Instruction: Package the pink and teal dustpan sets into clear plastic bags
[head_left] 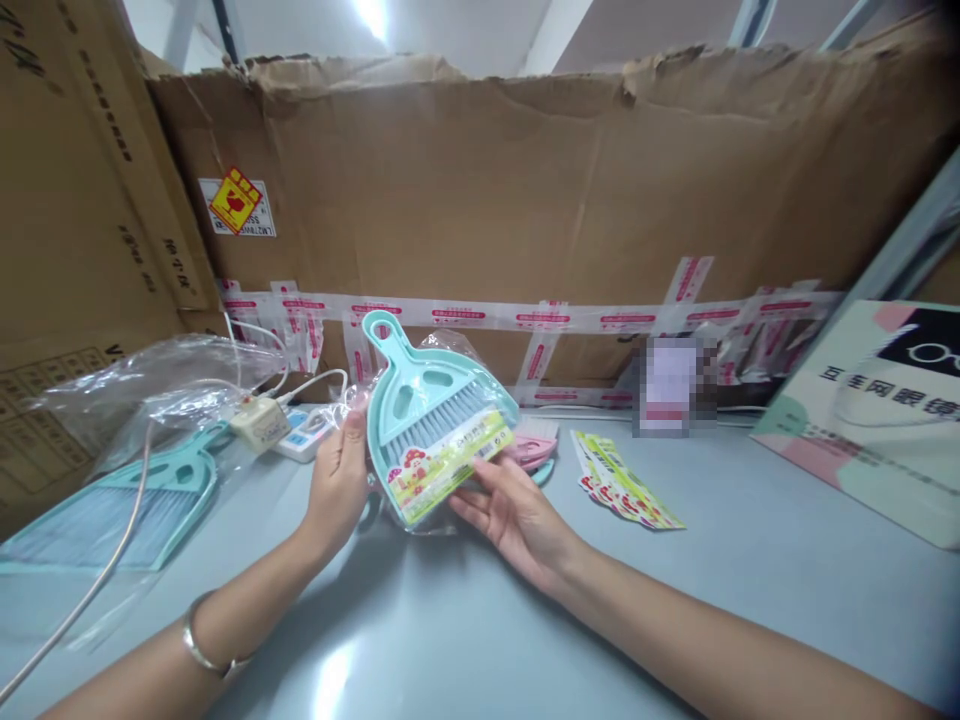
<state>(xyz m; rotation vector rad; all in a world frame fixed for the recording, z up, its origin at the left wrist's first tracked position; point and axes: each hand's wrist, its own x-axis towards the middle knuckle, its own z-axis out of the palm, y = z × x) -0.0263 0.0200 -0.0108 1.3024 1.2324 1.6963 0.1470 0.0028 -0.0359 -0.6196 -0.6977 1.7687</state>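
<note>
A turquoise dustpan and brush set (409,390) in a clear plastic bag is held up above the table, its handle tilted to the upper left. My left hand (339,480) is closed round its left edge, thumb on the front. At the lower right edge, my right hand (517,515) pinches the set near a printed card (450,465) with red mushrooms on it. The card lies across the bristles. Partly hidden behind the set, a pink brush or dustpan (534,445) lies on the table.
Several fanned printed cards (626,485) lie to the right. Another turquoise dustpan set (139,500) and a cable (124,540) are at the left, near a plug adapter (259,422). A large carton (480,200) walls off the back; a printed board (870,420) leans at the right.
</note>
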